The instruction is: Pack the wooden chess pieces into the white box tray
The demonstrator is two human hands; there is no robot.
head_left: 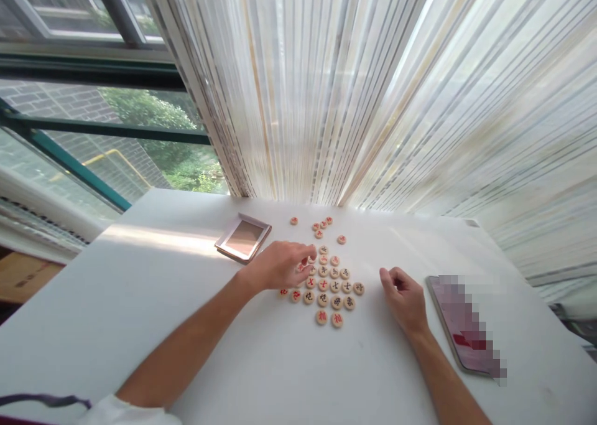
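Round wooden Chinese chess pieces (323, 284) with red or black characters lie face up in close rows in the middle of the white table. My left hand (282, 264) reaches over the left side of these rows, thumb and fingers curled around a red-marked piece (301, 267). Its fingers partly cover neighbouring pieces. To the right of the rows, my right hand (405, 297) rests on the table in a loose fist, apart from the pieces, with nothing visible in it. Two red pieces (329, 318) form the nearest row.
Several loose red pieces (319, 233) lie scattered toward the back of the table (261, 375). A shallow open box (245, 237) sits behind my left hand. At right lies a phone (459, 325), partly pixelated. A string curtain (298, 101) hangs along the back edge, beside an open window.
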